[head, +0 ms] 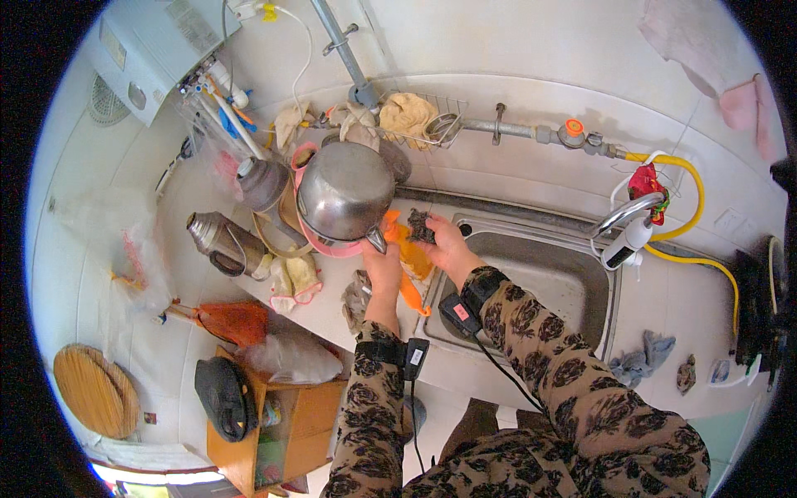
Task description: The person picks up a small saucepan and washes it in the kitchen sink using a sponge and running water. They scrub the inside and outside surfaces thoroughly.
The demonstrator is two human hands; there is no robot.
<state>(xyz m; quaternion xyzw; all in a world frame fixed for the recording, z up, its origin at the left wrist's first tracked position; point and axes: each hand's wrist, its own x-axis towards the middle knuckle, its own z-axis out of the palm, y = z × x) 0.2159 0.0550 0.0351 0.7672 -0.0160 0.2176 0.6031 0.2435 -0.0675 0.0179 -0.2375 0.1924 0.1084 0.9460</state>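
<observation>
My left hand (383,274) is closed around the short handle of a metal pot (345,190), whose rounded, shiny underside faces the camera. The pot hangs over a pink basin (339,250) on the counter. In my right hand (449,246), between thumb and fingers, is a dark scouring pad (421,225), a little right of the pot and apart from it. Below and between the hands lies an orange plastic bag (411,255). A stainless steel sink (529,267) is just right of my right hand, with a curved faucet (629,211) at its far right.
A metal thermos (227,243) and cloth gloves (292,283) lie left on the counter; a grey rag (357,302) is near my left wrist. A wire basket (445,127) hangs on the wall by a pipe. Blue-grey cloth (644,359) lies right of the sink. Cables trail from both wrists.
</observation>
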